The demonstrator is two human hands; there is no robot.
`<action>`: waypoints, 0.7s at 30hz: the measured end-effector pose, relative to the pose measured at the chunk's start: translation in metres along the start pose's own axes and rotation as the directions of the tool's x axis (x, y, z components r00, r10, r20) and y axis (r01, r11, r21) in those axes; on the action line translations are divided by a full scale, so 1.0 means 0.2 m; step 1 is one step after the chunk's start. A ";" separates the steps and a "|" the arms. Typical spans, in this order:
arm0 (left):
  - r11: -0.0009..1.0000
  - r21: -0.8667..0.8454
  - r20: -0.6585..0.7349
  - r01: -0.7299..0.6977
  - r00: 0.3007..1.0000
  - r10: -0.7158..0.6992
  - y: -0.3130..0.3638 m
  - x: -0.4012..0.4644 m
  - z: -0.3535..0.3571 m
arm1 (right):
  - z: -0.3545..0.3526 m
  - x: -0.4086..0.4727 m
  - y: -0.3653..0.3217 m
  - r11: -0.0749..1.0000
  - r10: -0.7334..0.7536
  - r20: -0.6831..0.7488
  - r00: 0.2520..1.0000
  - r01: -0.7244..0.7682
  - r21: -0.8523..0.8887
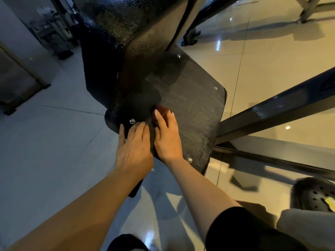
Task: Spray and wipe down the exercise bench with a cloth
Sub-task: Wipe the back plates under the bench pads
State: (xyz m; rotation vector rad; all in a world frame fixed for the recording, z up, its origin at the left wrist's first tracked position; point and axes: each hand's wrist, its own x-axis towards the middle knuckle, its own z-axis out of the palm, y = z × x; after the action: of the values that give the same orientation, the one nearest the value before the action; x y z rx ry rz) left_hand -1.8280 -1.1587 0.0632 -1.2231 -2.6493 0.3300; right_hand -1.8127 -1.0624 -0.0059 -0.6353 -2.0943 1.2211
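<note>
A dark grey footplate (192, 105) with bolts at its corners lies at the foot of the black padded exercise bench (130, 33). A small reddish-brown cloth (162, 111) lies on the plate. My right hand (167, 136) lies flat on the cloth with straight fingers, covering most of it. Just to its left, my left hand (135, 144) rests on the plate's near left edge with fingers extended, the thumb spread to the side. No spray bottle is in view.
Black steel frame bars (272, 113) run from the plate to the right and lower right. Glossy floor tiles (54, 142) surround the machine. My dark clog (315, 194) stands at the lower right. Other equipment stands at the far left.
</note>
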 end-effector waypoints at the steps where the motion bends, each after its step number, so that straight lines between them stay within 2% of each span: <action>1: 1.000 -0.011 -0.013 -0.010 1.000 0.009 0.00 0.01 0.01 | -0.02 -0.01 0.07 0.999 0.016 -0.048 0.999 -0.017 -0.031; 4: 0.997 -0.048 -0.059 -0.054 0.997 0.051 0.02 0.03 0.04 | -0.12 -0.07 0.31 0.969 0.224 -0.199 0.954 -0.239 -0.056; 7: 0.996 -0.027 -0.041 -0.086 0.996 0.085 0.04 0.04 0.03 | -0.27 -0.10 0.47 0.894 0.403 -0.232 0.886 -0.435 -0.108; 10: 0.997 -0.035 -0.045 -0.064 0.997 0.062 0.04 0.06 0.02 | -0.30 -0.02 0.39 0.841 0.467 -0.285 0.837 -0.520 -0.151; 12: 0.999 -0.024 -0.033 -0.022 0.999 0.022 0.03 0.06 0.00 | -0.24 0.05 0.23 0.891 0.384 -0.324 0.865 -0.439 -0.115; 15: 0.999 -0.026 -0.064 0.026 0.998 -0.028 0.00 0.05 -0.02 | -0.12 0.09 0.00 0.984 0.165 -0.269 0.949 -0.176 -0.017; 17: 0.998 -0.038 -0.071 0.044 0.996 -0.046 -0.02 0.04 -0.02 | -0.09 0.09 -0.05 0.998 0.065 -0.257 0.964 -0.059 0.030; 18: 0.998 -0.044 -0.075 0.042 0.996 -0.046 -0.03 0.04 -0.02 | -0.09 0.10 -0.04 0.999 0.046 -0.267 0.963 -0.044 0.014; 21: 0.998 -0.059 -0.087 0.031 0.996 -0.036 -0.04 0.03 0.00 | -0.10 0.09 0.09 0.977 0.015 -0.292 0.956 -0.075 -0.198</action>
State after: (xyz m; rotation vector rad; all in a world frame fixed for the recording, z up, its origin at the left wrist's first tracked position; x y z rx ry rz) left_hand -1.8378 -1.1584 0.0670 -1.1797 -2.6177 0.1909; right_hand -1.8085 -1.0304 -0.0090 -0.9032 -1.9792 0.8775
